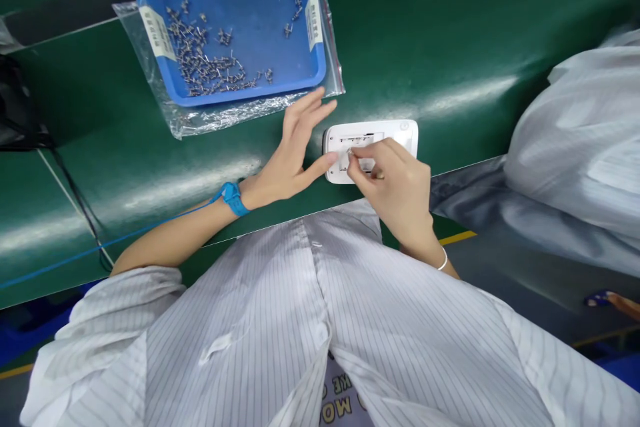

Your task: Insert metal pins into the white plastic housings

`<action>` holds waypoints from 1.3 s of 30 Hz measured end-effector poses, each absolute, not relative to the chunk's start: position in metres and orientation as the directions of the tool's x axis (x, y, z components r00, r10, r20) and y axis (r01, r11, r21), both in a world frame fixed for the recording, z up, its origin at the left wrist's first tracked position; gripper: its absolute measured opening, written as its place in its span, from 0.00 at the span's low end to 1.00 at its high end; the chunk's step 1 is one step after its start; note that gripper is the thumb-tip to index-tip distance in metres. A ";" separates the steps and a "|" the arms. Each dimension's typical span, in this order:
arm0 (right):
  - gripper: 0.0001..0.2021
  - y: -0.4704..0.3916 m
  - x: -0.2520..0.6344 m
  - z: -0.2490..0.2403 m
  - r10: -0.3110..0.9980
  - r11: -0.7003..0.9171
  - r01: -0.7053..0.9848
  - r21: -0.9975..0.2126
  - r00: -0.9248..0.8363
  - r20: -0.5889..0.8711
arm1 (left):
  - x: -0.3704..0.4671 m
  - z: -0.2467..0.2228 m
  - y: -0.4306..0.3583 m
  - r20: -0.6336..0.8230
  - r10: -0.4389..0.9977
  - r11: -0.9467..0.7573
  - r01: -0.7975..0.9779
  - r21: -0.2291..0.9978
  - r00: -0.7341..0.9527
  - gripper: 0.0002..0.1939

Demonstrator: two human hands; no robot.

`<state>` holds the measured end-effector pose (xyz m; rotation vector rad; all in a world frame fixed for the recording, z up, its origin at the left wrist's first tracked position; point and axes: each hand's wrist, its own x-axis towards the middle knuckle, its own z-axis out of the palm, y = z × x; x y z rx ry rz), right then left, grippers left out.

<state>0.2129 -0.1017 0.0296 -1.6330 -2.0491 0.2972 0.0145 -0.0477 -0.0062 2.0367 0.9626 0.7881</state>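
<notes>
A white plastic housing with a recessed compartment lies at the table's front edge. My left hand is open beside it, fingers spread toward the blue tray and the thumb at the housing's left end. Over the compartment, my right hand is closed in a pinch on a small metal part. Its exact shape is too small to make out. A blue tray behind my left hand holds many small metal parts, heaped mostly at its left and front.
Under the tray lies a clear plastic bag on the green table. A blue cord runs left from the wrist strap. Dark cables hang at the left. Another person's pale sleeve is at the right.
</notes>
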 end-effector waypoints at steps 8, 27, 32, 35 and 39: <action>0.08 -0.091 0.205 0.031 0.991 0.131 0.965 -0.226 -0.133 0.007 | 0.032 -0.020 -0.035 0.088 0.664 -0.607 0.467 0.643 0.743 0.30; 0.08 -0.103 0.200 0.028 0.993 0.103 0.960 -0.259 -0.113 -0.023 | 0.032 -0.019 -0.048 0.116 0.636 -0.650 0.448 0.613 0.763 0.36; 0.10 -0.101 0.200 0.034 0.987 0.116 0.966 -0.232 -0.139 -0.086 | 0.032 -0.016 -0.047 0.095 0.640 -0.613 0.432 0.661 0.763 0.38; 0.11 -0.098 0.200 0.043 0.977 0.137 0.971 -0.196 -0.166 -0.136 | 0.032 -0.016 -0.046 0.090 0.632 -0.618 0.430 0.658 0.770 0.39; 0.11 -0.095 0.200 0.050 0.962 0.155 0.970 -0.187 -0.191 -0.193 | 0.033 -0.018 -0.046 0.097 0.637 -0.624 0.437 0.648 0.765 0.40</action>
